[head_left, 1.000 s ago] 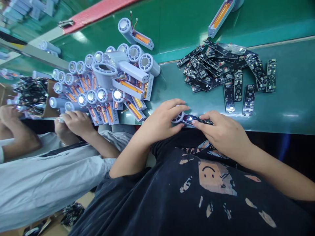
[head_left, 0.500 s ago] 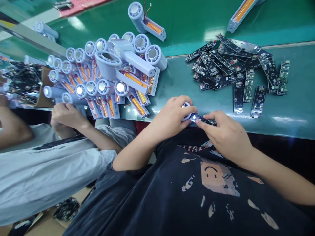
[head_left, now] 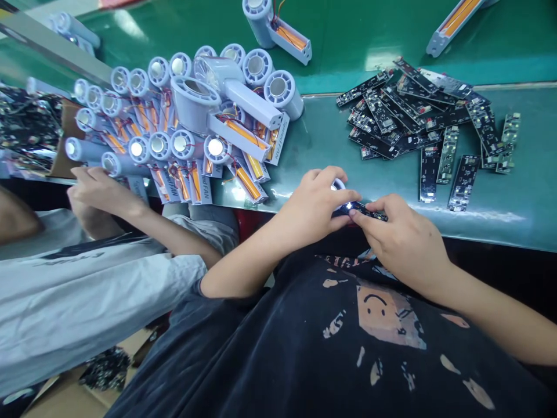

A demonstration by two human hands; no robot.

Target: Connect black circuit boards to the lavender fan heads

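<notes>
My left hand (head_left: 315, 203) is closed round a pale lavender handheld fan housing (head_left: 337, 184), mostly hidden behind the fingers. Between my two hands is a narrow black circuit board (head_left: 368, 211), with a bright light showing at its left end. The thumb and fingers of my right hand (head_left: 404, 235) pinch that board near the front edge of the table. Whether it sits inside the fan's handle is hidden by my fingers.
Loose circuit boards (head_left: 404, 113) lie piled on the green table (head_left: 322, 139) at right. Many lavender fan housings (head_left: 243, 96) with orange batteries crowd the left. A co-worker's hand (head_left: 104, 191) works beyond them, near a cardboard box (head_left: 65, 139). Two more fans lie farther back.
The light on the circuit board looks brighter, and less of the fan housing shows behind my left fingers. The view has shifted slightly; both hands keep their hold.
</notes>
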